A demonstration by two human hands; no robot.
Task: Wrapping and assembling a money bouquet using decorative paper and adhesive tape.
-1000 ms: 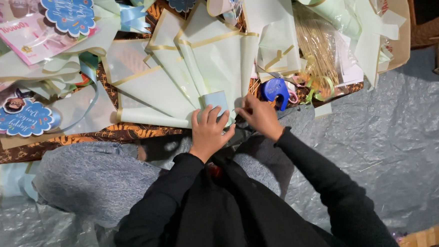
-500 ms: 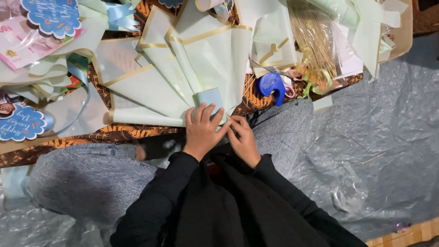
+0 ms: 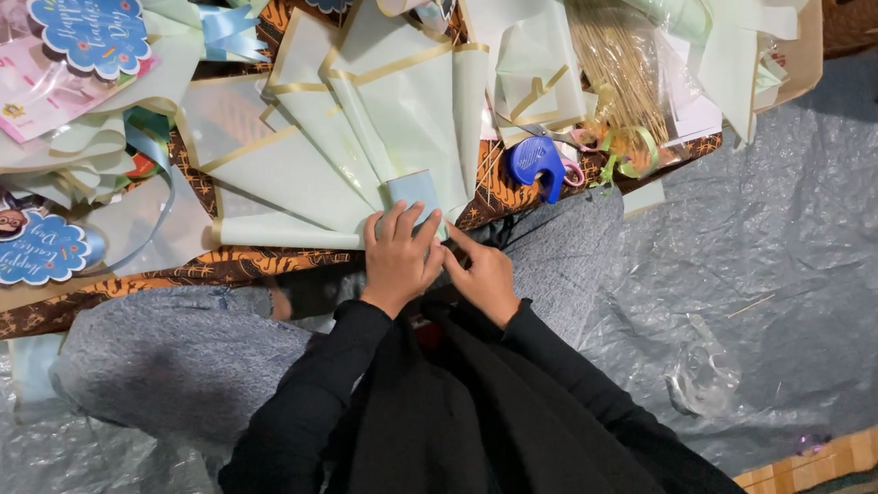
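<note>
My left hand (image 3: 397, 256) lies fingers-down on the base of a fan of pale green wrapping paper sheets (image 3: 392, 109) with gold edges, gripping a light blue paper-wrapped handle (image 3: 414, 188). My right hand (image 3: 482, 272) presses in beside it from the right, fingertips touching the same blue handle near my left fingers. Both black sleeves meet over my lap. The lower part of the handle is hidden under my hands.
A blue tape dispenser (image 3: 539, 162) sits to the right of my hands on the batik-patterned low table (image 3: 110, 279). Blue scalloped greeting tags (image 3: 27, 249) and pink banknote-style cards (image 3: 20, 84) lie at left. Bamboo skewers (image 3: 622, 62) and green ribbon lie at right. Grey plastic sheeting (image 3: 780, 259) covers the floor.
My right hand has drawn back from near the tape dispenser and closed in against my left hand at the blue handle. The left hand has barely moved.
</note>
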